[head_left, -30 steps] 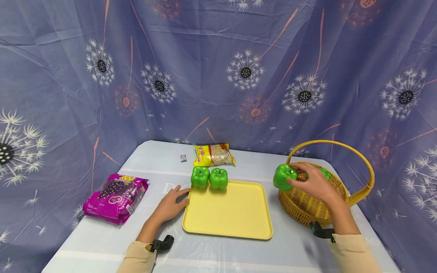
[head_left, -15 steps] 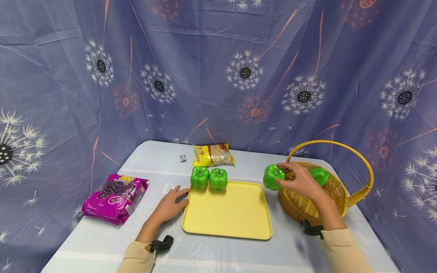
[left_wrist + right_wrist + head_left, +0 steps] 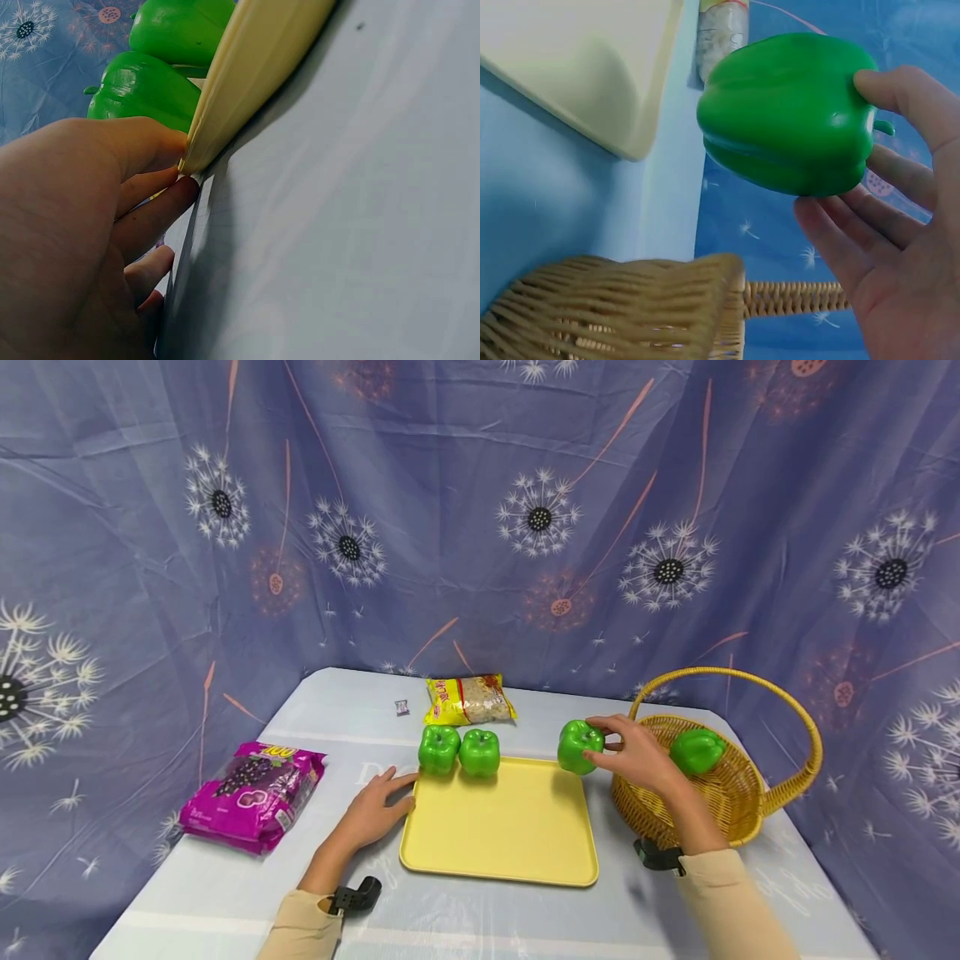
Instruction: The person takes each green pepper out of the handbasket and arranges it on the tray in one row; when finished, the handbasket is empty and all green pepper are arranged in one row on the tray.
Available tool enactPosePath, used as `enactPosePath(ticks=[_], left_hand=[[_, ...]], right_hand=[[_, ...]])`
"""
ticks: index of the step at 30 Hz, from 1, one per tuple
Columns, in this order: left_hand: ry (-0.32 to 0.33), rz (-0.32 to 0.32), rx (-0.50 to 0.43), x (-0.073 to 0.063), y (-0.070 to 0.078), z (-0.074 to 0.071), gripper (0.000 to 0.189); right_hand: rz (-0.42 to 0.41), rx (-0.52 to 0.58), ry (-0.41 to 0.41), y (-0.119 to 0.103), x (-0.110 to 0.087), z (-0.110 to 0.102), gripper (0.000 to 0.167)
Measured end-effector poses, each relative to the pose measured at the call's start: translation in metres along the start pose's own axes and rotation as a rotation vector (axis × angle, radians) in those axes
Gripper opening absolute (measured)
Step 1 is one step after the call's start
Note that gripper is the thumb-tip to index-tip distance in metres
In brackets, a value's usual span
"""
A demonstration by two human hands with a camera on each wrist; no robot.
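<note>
My right hand [image 3: 639,750] grips a green bell pepper [image 3: 580,747] between thumb and fingers, raised over the far right corner of the yellow tray [image 3: 502,827]. In the right wrist view, the thumb presses the stem end of this pepper [image 3: 787,112] and the fingertips touch its side. My left hand [image 3: 372,808] rests at the tray's left edge, its fingertips touching the rim, as the left wrist view shows too. Two more green bell peppers [image 3: 438,749] [image 3: 480,753] stand side by side in the tray's far left corner.
To the right stands a wicker basket [image 3: 660,822] with a tall handle and a green vegetable [image 3: 697,751] inside. Behind the tray lies a yellow bag [image 3: 471,700], near a small wrapped packet [image 3: 402,707]. A purple bag [image 3: 255,797] lies at the left.
My right hand has carried the bell pepper leftward, from above the basket's rim to the tray's far right corner. The left hand and the two standing peppers have not moved.
</note>
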State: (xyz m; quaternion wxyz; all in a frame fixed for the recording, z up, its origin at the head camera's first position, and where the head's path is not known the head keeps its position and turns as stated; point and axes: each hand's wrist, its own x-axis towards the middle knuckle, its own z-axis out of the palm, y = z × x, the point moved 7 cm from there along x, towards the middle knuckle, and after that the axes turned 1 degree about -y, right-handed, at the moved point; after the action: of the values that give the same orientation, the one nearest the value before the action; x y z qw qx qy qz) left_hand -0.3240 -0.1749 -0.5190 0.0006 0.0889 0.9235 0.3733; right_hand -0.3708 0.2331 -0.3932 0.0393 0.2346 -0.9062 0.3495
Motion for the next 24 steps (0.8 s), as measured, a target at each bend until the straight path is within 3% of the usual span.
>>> enactPosePath(ticks=[24], left_hand=[[0.0,0.004,0.002,0.0,0.0,0.0,0.044]], right_hand=[[-0.01,0.03,-0.097,-0.008,0.023,0.047,0.058]])
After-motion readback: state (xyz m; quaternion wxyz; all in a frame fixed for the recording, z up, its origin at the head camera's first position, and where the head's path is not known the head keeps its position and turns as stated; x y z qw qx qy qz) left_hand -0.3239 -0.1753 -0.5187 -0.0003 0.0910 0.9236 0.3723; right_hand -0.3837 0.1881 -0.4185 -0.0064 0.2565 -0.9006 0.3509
